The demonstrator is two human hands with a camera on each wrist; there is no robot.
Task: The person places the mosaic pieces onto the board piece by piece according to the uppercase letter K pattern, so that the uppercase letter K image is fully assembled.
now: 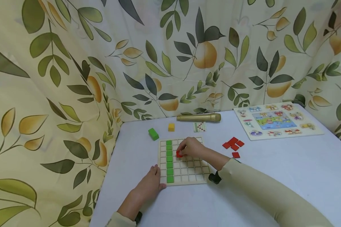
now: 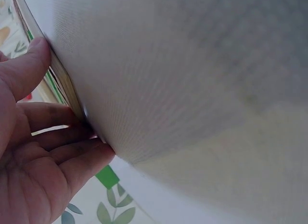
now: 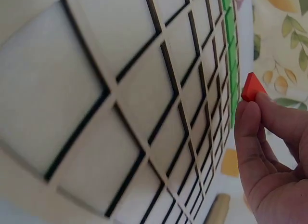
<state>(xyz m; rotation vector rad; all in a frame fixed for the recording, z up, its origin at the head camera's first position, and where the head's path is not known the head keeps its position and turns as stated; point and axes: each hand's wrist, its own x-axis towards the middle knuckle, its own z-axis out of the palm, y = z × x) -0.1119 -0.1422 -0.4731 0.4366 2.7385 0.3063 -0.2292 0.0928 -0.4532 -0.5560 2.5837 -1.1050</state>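
Observation:
A wooden grid board (image 1: pixel 187 184) lies on the table, its second column from the left filled with green square tiles (image 1: pixel 169 159). My right hand (image 1: pixel 191 147) pinches a red square tile (image 1: pixel 178 154) between thumb and fingertips, over the upper left part of the grid. The right wrist view shows that red tile (image 3: pixel 251 86) tilted, one corner pointing up. At the board's lower left corner, my left hand (image 1: pixel 150 182) rests with its fingers extended along the left edge and the thumb at the front. In the left wrist view, its fingers (image 2: pixel 77 164) touch the board's side.
Several red tiles (image 1: pixel 233 142) lie right of the board. Behind it are a green block (image 1: pixel 153 134), a yellow block (image 1: pixel 171 127), a small pattern card (image 1: pixel 200 127) and a gold microphone (image 1: pixel 199 117). A picture puzzle board (image 1: pixel 275 135) sits at back right, before a leaf-patterned curtain (image 1: pixel 238 37).

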